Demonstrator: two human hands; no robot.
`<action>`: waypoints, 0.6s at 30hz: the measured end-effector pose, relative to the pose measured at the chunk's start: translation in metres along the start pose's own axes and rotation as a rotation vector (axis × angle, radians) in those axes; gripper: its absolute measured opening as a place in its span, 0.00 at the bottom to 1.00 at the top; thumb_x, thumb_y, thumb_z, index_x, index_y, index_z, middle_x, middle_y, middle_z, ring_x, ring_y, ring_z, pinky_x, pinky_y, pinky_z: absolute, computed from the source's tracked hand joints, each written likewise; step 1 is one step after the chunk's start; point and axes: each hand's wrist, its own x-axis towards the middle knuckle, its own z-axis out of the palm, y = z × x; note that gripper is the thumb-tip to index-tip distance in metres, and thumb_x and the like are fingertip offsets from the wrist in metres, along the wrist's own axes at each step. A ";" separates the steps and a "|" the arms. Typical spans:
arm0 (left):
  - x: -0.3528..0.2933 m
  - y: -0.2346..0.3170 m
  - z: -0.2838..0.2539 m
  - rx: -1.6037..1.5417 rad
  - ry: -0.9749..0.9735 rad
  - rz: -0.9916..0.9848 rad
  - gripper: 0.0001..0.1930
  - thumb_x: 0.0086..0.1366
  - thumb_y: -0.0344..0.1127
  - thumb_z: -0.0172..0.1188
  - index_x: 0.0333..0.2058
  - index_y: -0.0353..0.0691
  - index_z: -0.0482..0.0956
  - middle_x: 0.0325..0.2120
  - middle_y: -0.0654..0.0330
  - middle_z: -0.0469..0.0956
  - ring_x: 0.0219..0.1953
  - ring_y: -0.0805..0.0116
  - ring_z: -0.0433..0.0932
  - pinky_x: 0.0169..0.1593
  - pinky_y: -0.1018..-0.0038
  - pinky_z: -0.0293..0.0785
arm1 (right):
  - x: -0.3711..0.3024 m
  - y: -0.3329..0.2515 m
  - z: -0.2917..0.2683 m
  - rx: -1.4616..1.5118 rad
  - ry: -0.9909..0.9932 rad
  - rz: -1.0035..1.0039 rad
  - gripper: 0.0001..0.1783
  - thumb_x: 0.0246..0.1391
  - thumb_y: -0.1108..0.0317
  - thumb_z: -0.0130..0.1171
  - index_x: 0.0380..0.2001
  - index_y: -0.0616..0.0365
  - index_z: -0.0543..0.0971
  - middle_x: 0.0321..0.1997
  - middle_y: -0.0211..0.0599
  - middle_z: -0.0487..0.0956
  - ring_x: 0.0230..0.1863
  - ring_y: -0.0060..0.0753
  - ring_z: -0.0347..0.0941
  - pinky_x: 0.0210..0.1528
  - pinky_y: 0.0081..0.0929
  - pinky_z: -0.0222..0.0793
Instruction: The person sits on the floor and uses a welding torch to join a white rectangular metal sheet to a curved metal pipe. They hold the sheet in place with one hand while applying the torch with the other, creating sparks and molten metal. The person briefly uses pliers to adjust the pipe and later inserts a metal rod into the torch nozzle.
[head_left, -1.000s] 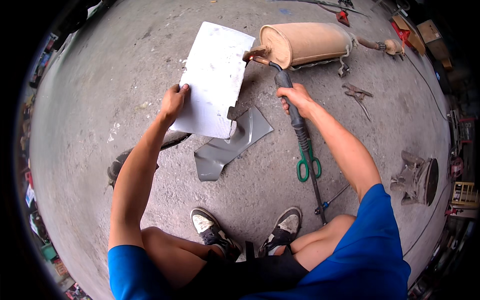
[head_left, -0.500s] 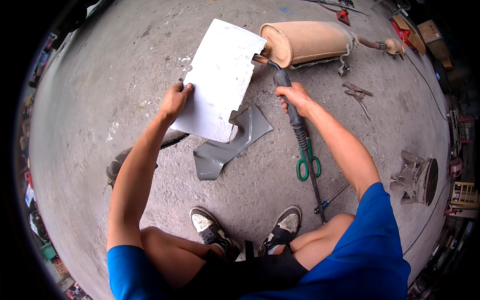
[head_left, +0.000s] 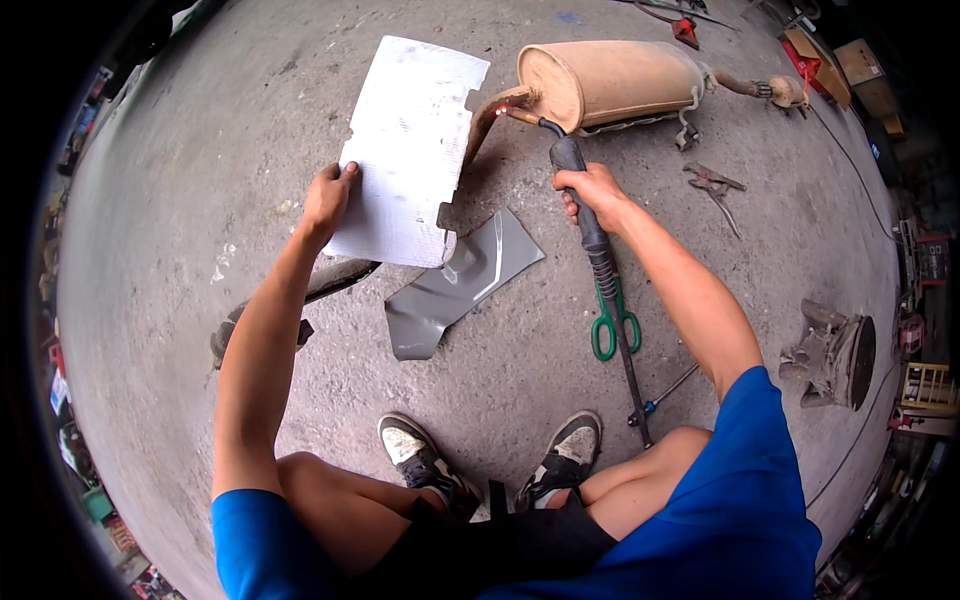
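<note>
My left hand (head_left: 328, 200) grips a white sheet (head_left: 405, 150) with notched edges by its left side, thumb on top. My right hand (head_left: 592, 192) is wrapped round the black handle of a welding torch (head_left: 568, 155). The torch's bent neck reaches to a rusty pipe (head_left: 487, 118) on the end of a tan muffler (head_left: 620, 85). A small red glow shows on the pipe, by the torch tip. The sheet stands left of that spot and hides part of the pipe behind it.
A bent grey metal piece (head_left: 460, 290) lies on the concrete before me. Green-handled snips (head_left: 604, 338) lie beneath the torch cable. Locking pliers (head_left: 714, 188) and a dirty metal part (head_left: 828, 355) are at the right. A dark pipe (head_left: 335, 280) lies near my left forearm.
My left hand has shifted the white sheet to the left, uncovering the pipe and its glowing spot. The torch and my right hand have barely moved.
</note>
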 end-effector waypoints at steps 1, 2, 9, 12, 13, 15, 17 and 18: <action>0.002 -0.003 -0.004 0.040 -0.003 -0.014 0.22 0.65 0.48 0.50 0.36 0.29 0.75 0.24 0.55 0.75 0.27 0.67 0.71 0.35 0.69 0.68 | 0.001 0.000 0.000 0.001 -0.006 -0.001 0.07 0.43 0.70 0.58 0.24 0.57 0.70 0.17 0.29 0.68 0.15 0.22 0.64 0.16 0.25 0.63; 0.004 -0.006 -0.008 0.080 -0.006 -0.027 0.22 0.65 0.48 0.50 0.35 0.29 0.75 0.24 0.55 0.75 0.27 0.68 0.71 0.35 0.69 0.68 | 0.002 0.000 -0.001 0.000 -0.011 -0.001 0.07 0.43 0.70 0.58 0.23 0.58 0.70 0.17 0.29 0.68 0.15 0.22 0.64 0.16 0.25 0.63; -0.004 0.003 0.000 0.023 -0.096 -0.041 0.21 0.65 0.48 0.50 0.34 0.29 0.75 0.24 0.56 0.75 0.27 0.69 0.71 0.34 0.69 0.68 | 0.002 0.000 0.002 -0.033 -0.005 -0.005 0.07 0.43 0.70 0.58 0.23 0.58 0.70 0.17 0.29 0.68 0.14 0.22 0.64 0.16 0.25 0.63; -0.001 -0.001 0.007 -0.012 -0.117 0.001 0.21 0.65 0.48 0.50 0.35 0.29 0.75 0.23 0.57 0.75 0.27 0.69 0.71 0.34 0.70 0.68 | 0.001 0.000 0.004 -0.030 0.001 -0.005 0.07 0.43 0.70 0.58 0.23 0.58 0.70 0.17 0.30 0.68 0.14 0.22 0.64 0.16 0.25 0.63; -0.003 -0.002 0.011 -0.055 -0.124 0.016 0.21 0.66 0.48 0.50 0.35 0.30 0.75 0.24 0.57 0.75 0.27 0.70 0.71 0.34 0.70 0.68 | 0.002 0.000 0.004 -0.026 0.004 -0.004 0.07 0.43 0.70 0.58 0.23 0.58 0.70 0.17 0.30 0.68 0.14 0.22 0.64 0.16 0.25 0.63; -0.004 0.001 0.015 -0.034 -0.144 0.027 0.21 0.66 0.48 0.51 0.36 0.30 0.75 0.24 0.56 0.76 0.27 0.69 0.71 0.35 0.70 0.68 | 0.003 0.001 0.004 -0.026 0.002 -0.004 0.07 0.43 0.70 0.58 0.23 0.58 0.70 0.17 0.30 0.68 0.14 0.22 0.64 0.16 0.25 0.63; -0.006 0.004 0.016 0.036 -0.171 0.032 0.21 0.65 0.48 0.51 0.36 0.30 0.74 0.25 0.55 0.76 0.28 0.68 0.71 0.36 0.69 0.68 | 0.003 0.001 0.003 -0.028 0.001 -0.003 0.07 0.43 0.70 0.58 0.23 0.58 0.70 0.17 0.30 0.68 0.14 0.22 0.64 0.16 0.26 0.63; -0.006 0.003 0.017 0.038 -0.172 0.041 0.21 0.66 0.48 0.51 0.36 0.30 0.74 0.25 0.55 0.76 0.28 0.68 0.71 0.36 0.69 0.68 | 0.003 0.001 0.004 -0.030 0.000 -0.003 0.07 0.43 0.70 0.58 0.23 0.58 0.70 0.17 0.30 0.68 0.14 0.22 0.64 0.16 0.26 0.63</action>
